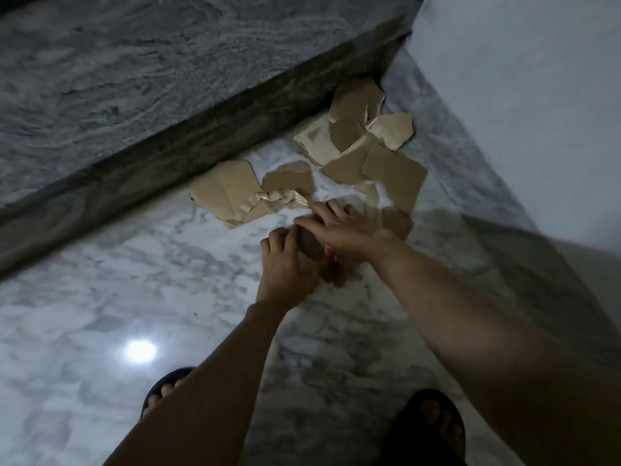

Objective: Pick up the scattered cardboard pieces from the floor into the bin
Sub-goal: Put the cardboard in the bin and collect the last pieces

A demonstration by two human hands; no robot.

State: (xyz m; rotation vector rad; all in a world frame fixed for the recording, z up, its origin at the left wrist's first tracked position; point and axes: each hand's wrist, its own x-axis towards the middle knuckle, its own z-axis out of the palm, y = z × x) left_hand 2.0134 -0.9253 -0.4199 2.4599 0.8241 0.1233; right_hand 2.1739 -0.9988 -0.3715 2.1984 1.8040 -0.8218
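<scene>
We reach both arms down toward torn cardboard pieces (356, 142) lying on a marble floor (100, 297) at the foot of a grey stone step (168, 142). Our left hand (289, 264) has its fingers (279, 240) curled over a brown piece (311, 245) held between the two hands, just on our side of the step. Our right hand (339, 227) lies across the top of that same piece, fingers spread and bent onto it; a bit of red (330, 255) shows under the wrist, and we cannot tell what it is. The picture is blurred with motion here, so how firm the right hand's hold is stays unclear.

Against the step, a larger flat piece (228, 193) with crumpled tape (285, 200) lies just beyond our left hand. Farther along the step, in the corner where it meets a pale wall (521, 95), the rest sit in an overlapping heap. One square piece (396, 176) lies at the near edge of the heap, close beyond our right hand.

Away from the step, at the frame's bottom, our feet show in dark sandals (433, 428), and a lamp's reflection (140, 350) glares off the floor. No bin appears in view.
</scene>
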